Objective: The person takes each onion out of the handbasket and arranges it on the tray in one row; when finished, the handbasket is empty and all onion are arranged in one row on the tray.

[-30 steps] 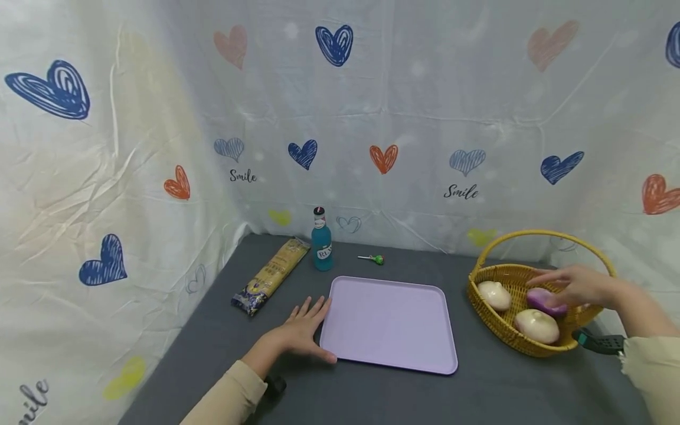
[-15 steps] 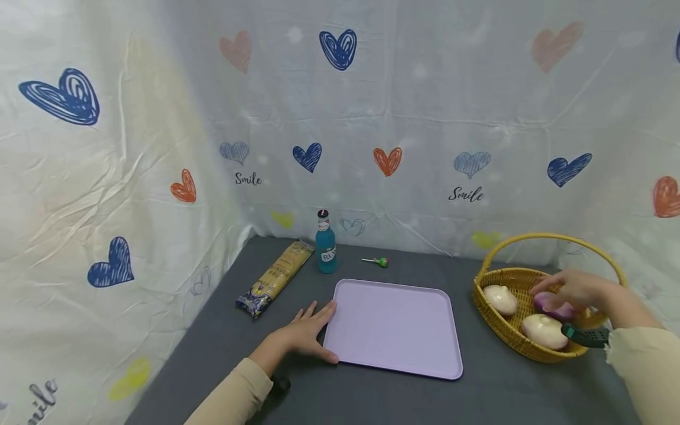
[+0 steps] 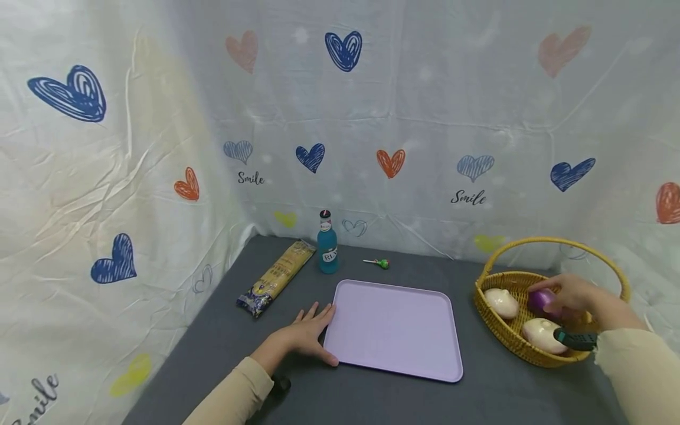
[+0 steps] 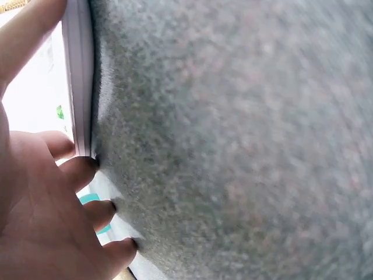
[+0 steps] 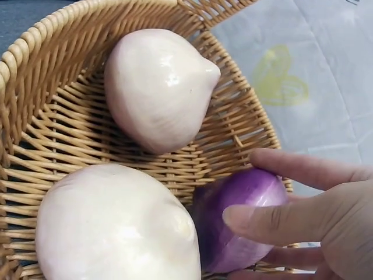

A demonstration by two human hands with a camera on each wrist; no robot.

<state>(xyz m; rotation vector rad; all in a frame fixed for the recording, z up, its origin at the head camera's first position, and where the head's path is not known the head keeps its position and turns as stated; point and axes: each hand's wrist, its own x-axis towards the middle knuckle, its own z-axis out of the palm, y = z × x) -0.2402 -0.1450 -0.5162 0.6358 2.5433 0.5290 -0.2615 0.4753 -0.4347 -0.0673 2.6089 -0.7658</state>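
Observation:
My right hand (image 3: pixel 576 296) reaches into the yellow wicker basket (image 3: pixel 496 335) at the right. Its thumb and fingers grip a glossy purple onion (image 5: pixel 247 198), thumb across its near side and index finger over the top. Two pale white onions, one (image 5: pixel 157 87) toward the rim and a bigger one (image 5: pixel 116 227), lie beside it in the basket. At the left edge of the lilac tray (image 3: pixel 393 330) rests my left hand (image 3: pixel 305 339), fingers spread and thumb at the near corner. The left wrist view shows those fingertips right along the tray's rim (image 4: pixel 81 87).
Behind the tray a blue bottle (image 3: pixel 327 251) stands upright, with a gold noodle-like packet (image 3: pixel 277 277) lying to its left. A small green lollipop (image 3: pixel 381 263) lies to the bottle's right. The basket's tall handle (image 3: pixel 552 239) arches over the right hand. A heart-print curtain borders the dark table.
My right hand has lowered and moved slightly toward the left, its fingers closing around the purple onion, which has turned a little. The left hand stays at the tray; the head view has shifted slightly.

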